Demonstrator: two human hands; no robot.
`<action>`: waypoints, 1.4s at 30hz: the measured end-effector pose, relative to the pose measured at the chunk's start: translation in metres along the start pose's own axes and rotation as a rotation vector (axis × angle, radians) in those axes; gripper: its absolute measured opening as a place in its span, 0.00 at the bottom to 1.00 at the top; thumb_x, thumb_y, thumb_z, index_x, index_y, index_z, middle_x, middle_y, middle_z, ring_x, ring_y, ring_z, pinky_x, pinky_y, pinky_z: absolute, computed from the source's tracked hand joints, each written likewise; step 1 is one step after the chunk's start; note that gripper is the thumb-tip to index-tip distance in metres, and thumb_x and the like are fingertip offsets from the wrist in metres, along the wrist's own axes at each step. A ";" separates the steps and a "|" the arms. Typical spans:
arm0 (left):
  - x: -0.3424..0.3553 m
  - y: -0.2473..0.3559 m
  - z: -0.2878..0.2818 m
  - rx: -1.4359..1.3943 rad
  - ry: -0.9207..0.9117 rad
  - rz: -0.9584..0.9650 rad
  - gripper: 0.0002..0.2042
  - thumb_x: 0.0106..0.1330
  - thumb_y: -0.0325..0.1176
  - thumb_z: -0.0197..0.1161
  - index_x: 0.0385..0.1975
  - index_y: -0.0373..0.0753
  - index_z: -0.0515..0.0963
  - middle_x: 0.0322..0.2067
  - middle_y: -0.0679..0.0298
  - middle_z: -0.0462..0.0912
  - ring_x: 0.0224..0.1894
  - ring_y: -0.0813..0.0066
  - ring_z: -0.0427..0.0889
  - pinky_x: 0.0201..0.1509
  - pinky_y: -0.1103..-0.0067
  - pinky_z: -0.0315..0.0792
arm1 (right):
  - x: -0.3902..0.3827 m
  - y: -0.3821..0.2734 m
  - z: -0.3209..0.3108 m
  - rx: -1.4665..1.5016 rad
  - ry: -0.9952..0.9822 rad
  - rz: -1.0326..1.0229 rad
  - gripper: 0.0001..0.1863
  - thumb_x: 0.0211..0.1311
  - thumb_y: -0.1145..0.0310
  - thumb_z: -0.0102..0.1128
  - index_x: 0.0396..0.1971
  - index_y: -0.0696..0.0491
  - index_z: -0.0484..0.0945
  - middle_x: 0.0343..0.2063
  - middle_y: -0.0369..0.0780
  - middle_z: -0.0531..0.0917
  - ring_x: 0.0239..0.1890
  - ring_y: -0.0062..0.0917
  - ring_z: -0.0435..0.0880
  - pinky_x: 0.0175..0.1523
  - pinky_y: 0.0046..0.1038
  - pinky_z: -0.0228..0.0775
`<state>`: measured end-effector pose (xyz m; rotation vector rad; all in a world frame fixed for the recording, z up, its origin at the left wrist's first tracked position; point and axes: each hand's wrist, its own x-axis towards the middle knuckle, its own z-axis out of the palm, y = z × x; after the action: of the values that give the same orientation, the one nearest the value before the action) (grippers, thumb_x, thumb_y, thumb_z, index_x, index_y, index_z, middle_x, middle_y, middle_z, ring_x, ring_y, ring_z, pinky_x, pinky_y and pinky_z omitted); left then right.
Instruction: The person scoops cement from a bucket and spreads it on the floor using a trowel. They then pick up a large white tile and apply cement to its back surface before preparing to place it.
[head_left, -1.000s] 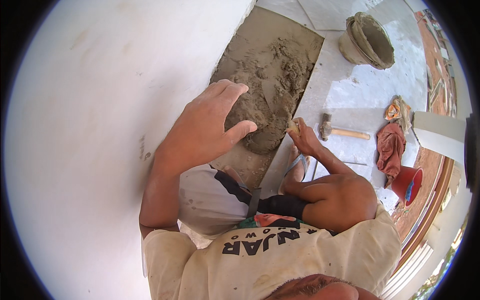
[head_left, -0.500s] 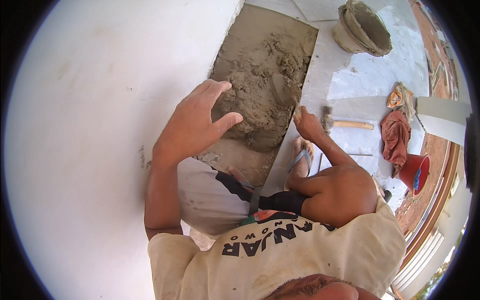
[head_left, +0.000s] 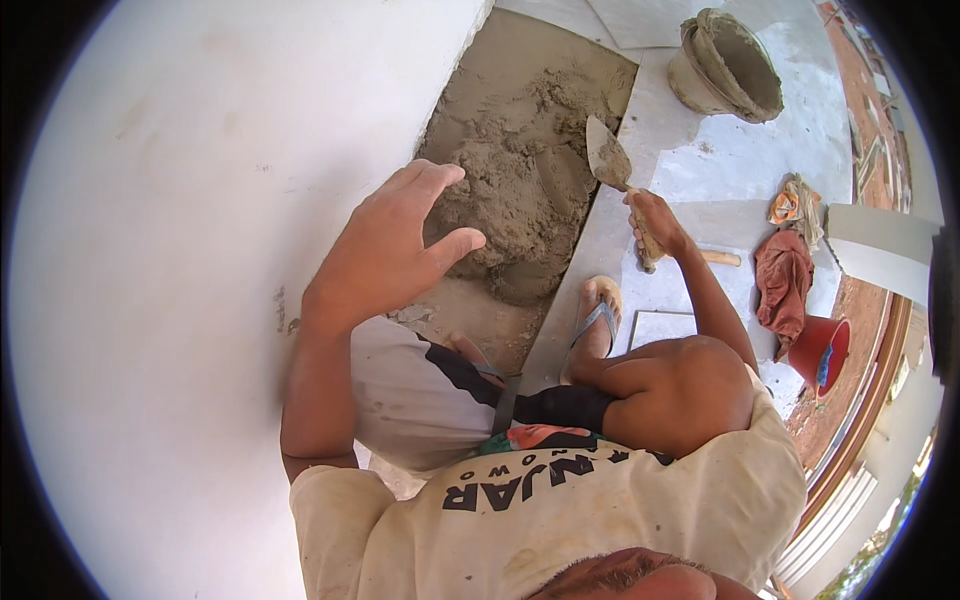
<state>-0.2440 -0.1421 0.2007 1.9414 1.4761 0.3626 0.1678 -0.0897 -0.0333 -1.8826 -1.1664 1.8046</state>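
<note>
White wall and pale floor slabs for setting; in the head view we list, between them, one mortar bed, level at its far end, lumpy in the middle, giving way to a bare strip near the sandalled feet, so we judge the work part done, lumps and strip remaining. Right hand: wrapped round the handle of a trowel, blade across the bed's edge; left hand: empty, fingers spread, near the wall. Beyond, we enter a mortar-caked bucket, reddish cloth and red bucket.
</note>
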 end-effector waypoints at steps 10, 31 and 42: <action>0.009 0.005 0.004 -0.018 -0.012 0.053 0.27 0.62 0.40 0.69 0.57 0.33 0.72 0.55 0.53 0.76 0.58 0.52 0.75 0.63 0.67 0.69 | -0.010 0.042 0.015 -0.026 -0.288 0.213 0.22 0.72 0.47 0.45 0.41 0.53 0.74 0.19 0.36 0.72 0.14 0.22 0.71 0.18 0.29 0.66; 0.011 0.011 0.006 0.013 -0.048 0.022 0.26 0.62 0.39 0.69 0.58 0.33 0.72 0.55 0.53 0.76 0.58 0.52 0.75 0.62 0.67 0.69 | 0.046 0.006 -0.011 -1.118 0.239 -0.278 0.24 0.70 0.51 0.50 0.52 0.56 0.72 0.32 0.56 0.85 0.38 0.54 0.84 0.45 0.52 0.74; -0.006 0.020 -0.001 0.007 -0.046 -0.015 0.27 0.61 0.39 0.69 0.58 0.33 0.72 0.56 0.53 0.76 0.58 0.53 0.75 0.63 0.67 0.69 | 0.066 -0.042 -0.010 -0.755 0.192 -0.083 0.28 0.71 0.49 0.47 0.54 0.60 0.73 0.41 0.61 0.82 0.44 0.54 0.83 0.51 0.51 0.73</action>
<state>-0.2315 -0.1497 0.2159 1.9301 1.4632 0.3046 0.1556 -0.0128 -0.0489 -2.2567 -1.9953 1.1730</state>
